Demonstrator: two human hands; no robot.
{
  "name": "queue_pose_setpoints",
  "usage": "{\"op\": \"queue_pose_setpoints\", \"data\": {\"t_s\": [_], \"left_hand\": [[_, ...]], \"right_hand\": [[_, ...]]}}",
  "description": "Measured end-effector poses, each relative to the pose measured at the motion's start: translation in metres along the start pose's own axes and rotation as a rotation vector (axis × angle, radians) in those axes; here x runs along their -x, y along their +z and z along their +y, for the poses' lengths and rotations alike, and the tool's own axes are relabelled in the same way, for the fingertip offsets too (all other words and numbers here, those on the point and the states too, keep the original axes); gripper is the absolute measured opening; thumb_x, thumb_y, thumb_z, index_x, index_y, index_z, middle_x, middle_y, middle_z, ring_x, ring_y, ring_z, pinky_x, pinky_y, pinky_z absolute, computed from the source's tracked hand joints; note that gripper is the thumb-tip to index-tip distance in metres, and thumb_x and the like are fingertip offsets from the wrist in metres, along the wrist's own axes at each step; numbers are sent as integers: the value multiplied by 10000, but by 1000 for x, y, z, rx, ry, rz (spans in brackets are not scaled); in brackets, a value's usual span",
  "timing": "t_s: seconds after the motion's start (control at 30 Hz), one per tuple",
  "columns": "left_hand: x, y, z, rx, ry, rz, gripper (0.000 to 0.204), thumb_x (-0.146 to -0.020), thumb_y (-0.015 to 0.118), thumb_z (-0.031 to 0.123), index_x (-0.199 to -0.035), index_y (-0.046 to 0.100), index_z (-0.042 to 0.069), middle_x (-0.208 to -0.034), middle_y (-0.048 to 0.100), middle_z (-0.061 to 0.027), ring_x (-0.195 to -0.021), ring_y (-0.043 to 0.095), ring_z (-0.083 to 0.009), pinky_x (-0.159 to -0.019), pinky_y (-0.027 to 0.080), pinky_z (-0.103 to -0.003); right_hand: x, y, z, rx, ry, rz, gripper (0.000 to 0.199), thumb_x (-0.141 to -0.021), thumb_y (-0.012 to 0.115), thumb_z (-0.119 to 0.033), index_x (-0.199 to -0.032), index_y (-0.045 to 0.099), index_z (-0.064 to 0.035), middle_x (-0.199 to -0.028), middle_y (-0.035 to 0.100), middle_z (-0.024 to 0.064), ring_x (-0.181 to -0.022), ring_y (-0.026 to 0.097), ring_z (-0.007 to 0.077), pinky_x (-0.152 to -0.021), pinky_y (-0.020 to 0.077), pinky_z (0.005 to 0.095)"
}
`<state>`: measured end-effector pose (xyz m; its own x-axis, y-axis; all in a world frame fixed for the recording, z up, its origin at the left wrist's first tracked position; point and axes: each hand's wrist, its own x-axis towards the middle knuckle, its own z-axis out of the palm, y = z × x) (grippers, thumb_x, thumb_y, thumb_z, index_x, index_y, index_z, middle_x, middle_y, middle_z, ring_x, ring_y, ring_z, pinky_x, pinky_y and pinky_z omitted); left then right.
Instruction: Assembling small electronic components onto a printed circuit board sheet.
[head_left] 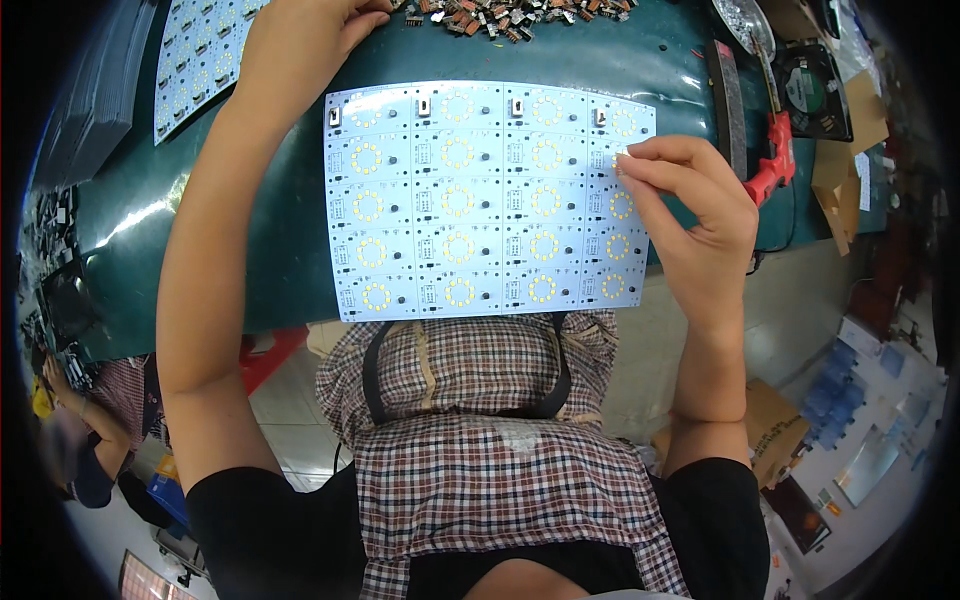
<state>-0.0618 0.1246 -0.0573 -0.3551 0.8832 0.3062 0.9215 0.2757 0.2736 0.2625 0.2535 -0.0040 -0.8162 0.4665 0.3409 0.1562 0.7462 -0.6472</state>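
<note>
A: The big white rectangular circuit panel [488,200], gridded with yellow LED rings, lay flat on the dark green work mat [650,60], its near edge hanging toward the person's checked apron [480,440].

B: And the right hand [690,205] was at the panel's right edge, second row from the far side. Fingers pressed together, thumb and forefinger tips [625,165] pinched at one cell. Whether a part sat between them, I couldn't tell; it was too small.

A: Four small grey-and-black components [424,106] already stood along the panel's far row, one per cell. So I'd judge the far row populated and the second row just opening.

B: The left hand [300,40] was beyond the panel's far-left corner, fingers curled down at the heap of small brown and grey loose components [510,15] just past the far edge. Closed on something? I couldn't say, the fingertips were hidden.

A: A feed-and-place rhythm, by my reading. The next move would call for a fine line-up of part to holes in that cell, then a straight press, with the panel kept from sliding.

B: To the panel's left lay a second white LED panel [200,60]; well to its right sat a red-handled tool [770,165] and a black square fan [812,90].
</note>
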Motion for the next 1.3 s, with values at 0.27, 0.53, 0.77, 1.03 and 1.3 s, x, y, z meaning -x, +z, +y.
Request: {"op": "queue_pose_setpoints", "data": {"t_s": [0.27,0.53,0.77,1.03,1.3], "left_hand": [[14,-45,44,566,-383,90,78,-880,759,24,-938,725,-16,-842,717,-81,-759,673,-137,-696,539,-268],[63,-62,70,1035,-357,-85,92,-909,739,11,-999,733,-10,-960,726,-80,-835,685,-130,-749,548,-250],[100,-59,90,1025,-222,-206,111,-864,754,-36,-970,728,-16,-1034,726,-87,-917,692,-128,-787,561,-237],[112,-49,95,1054,-230,-199,109,-846,748,-60,-945,732,-17,-1018,731,-95,-892,710,-131,-738,581,-222],[110,-46,95,1076,-258,-194,114,-842,740,-86,-941,725,-29,-1040,722,-103,-886,713,-129,-752,595,-216]], "right_hand": [[-12,6,1,117,-62,-40,162,-783,769,82,-918,718,7,-872,733,103,-774,727,223,-701,577,299],[-8,7,1,168,-62,-45,164,-772,768,86,-894,707,-4,-859,734,96,-757,725,219,-701,576,296],[-9,5,2,247,-158,-41,185,-768,762,98,-895,683,-9,-828,725,87,-746,722,202,-681,567,285],[-9,5,3,399,-241,-49,206,-764,778,68,-873,649,-50,-769,689,64,-646,673,217,-573,518,298],[-13,2,6,509,-449,-69,227,-750,800,35,-859,643,-87,-713,641,49,-599,628,206,-525,471,324]]}}
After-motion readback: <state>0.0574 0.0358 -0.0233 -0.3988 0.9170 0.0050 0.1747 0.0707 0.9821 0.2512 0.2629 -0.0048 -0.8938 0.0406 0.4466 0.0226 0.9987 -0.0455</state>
